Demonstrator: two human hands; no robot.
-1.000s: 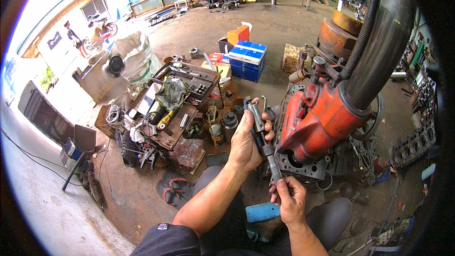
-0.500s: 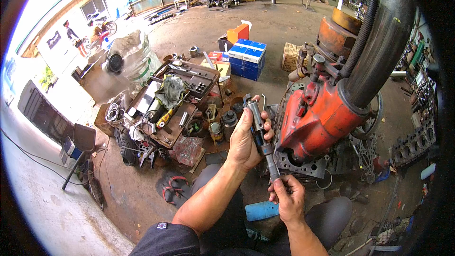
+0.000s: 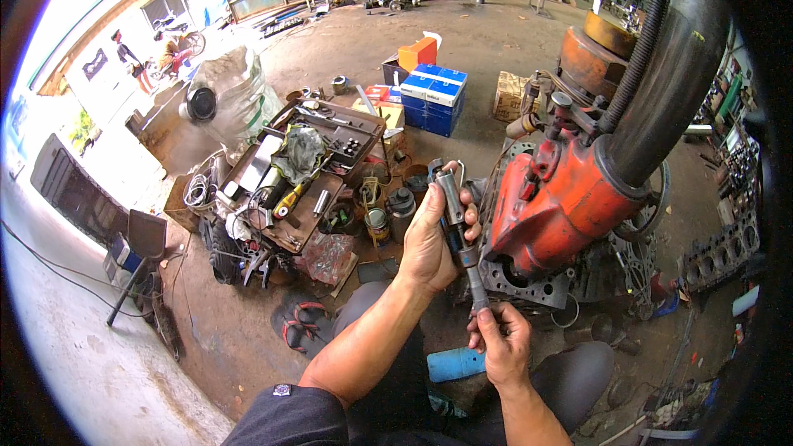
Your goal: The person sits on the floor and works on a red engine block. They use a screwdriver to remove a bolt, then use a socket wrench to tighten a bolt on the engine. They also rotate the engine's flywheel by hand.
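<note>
Both of my hands hold a long, dark steel rod-shaped tool [image 3: 467, 256] with a thicker, shiny cylindrical part near its upper end. It slants from upper left to lower right in front of me. My left hand [image 3: 425, 244] is wrapped round the upper part, thumb along its side and fingertips showing on the right. Lower down, my right hand [image 3: 505, 345] grips the narrow end between thumb and fingers. Just right of the tool stands a red machine [image 3: 549, 211] with a thick dark column, above a metal engine block [image 3: 529, 282] with round holes.
A tool-covered bench tray [image 3: 289, 235] stands to the left, with cans [image 3: 377, 227] beside it. Blue boxes [image 3: 434, 99] sit on the floor ahead. A blue flat piece [image 3: 456, 365] lies below my hands. Another engine block [image 3: 720, 249] is at far right.
The view has shifted slightly. My hands keep the same hold on the rod-shaped tool, whose upper part looks slightly turned; the left fingers have moved a little.
</note>
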